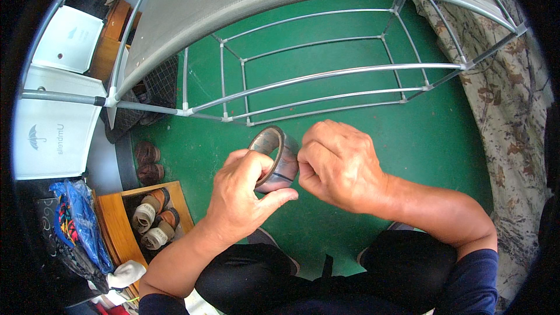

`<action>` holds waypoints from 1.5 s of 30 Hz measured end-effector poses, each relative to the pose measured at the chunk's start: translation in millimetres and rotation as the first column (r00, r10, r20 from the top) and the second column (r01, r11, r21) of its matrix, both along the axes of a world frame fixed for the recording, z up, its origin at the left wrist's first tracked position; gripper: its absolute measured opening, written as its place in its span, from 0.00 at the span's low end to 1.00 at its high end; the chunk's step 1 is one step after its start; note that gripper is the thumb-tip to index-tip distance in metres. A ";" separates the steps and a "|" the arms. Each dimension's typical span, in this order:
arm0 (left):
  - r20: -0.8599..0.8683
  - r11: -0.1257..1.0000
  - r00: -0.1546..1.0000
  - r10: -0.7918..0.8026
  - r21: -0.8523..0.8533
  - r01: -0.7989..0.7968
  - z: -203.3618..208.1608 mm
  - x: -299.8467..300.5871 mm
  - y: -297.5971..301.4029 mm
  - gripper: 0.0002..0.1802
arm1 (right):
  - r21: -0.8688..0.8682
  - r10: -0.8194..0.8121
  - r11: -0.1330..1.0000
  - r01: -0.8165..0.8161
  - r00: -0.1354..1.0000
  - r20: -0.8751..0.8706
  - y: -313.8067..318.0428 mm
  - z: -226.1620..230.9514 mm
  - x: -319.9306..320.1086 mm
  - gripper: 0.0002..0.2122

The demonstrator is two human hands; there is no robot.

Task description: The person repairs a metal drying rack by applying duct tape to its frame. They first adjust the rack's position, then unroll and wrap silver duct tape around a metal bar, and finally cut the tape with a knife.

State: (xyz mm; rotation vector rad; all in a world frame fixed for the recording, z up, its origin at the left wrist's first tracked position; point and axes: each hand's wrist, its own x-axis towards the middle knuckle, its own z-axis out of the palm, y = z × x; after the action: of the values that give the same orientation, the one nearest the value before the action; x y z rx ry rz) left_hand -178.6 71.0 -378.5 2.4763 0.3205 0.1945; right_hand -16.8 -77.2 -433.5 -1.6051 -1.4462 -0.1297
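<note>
In front of my body, above the green floor, my left hand [238,192] holds a wide roll of clear, shiny tape [284,162]. Some of its fingers go into the roll's ring, while the thumb lies along the lower edge. Close against the roll's right side is my right hand [341,166], its fingers curled and pinched together. Its fingertips are turned away from view, so whether they grip the tape's loose end cannot be seen.
Ahead stands a frame of thin metal tubes [326,76] with white joints and a grey fabric sheet [251,0] on top. A wooden shoe cabinet [131,221], shoes [153,213] and a blue plastic bag [87,221] sit at left. Leaf-patterned cloth [507,116] lines the right.
</note>
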 end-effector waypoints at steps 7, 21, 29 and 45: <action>-0.048 0.996 0.999 0.012 -0.083 -0.016 3.9 -0.8 -0.5 0.29 | -0.067 -0.026 0.998 0.012 0.977 -0.212 -1.3 -2.5 5.4 0.08; -0.129 0.974 0.991 0.034 -0.218 -0.062 -0.7 -7.4 5.4 0.28 | -0.168 0.170 0.959 -0.226 0.940 -0.296 -8.1 11.6 15.4 0.10; -0.159 0.959 0.987 -0.034 -0.284 -0.013 0.1 -6.3 6.4 0.26 | -0.217 0.202 0.926 -0.310 0.889 -0.411 -8.9 4.8 18.1 0.06; -0.154 0.873 0.988 -0.008 -0.483 -0.068 8.3 -8.9 12.3 0.25 | -0.098 0.063 0.906 -0.412 0.360 -0.931 -15.8 -2.0 28.4 0.06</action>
State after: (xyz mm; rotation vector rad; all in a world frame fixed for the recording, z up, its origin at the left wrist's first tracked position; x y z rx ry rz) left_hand -187.5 83.3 -370.3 1.9853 0.4158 -0.0612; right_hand 11.6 -93.0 -435.5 -1.2652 -0.7529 1.1055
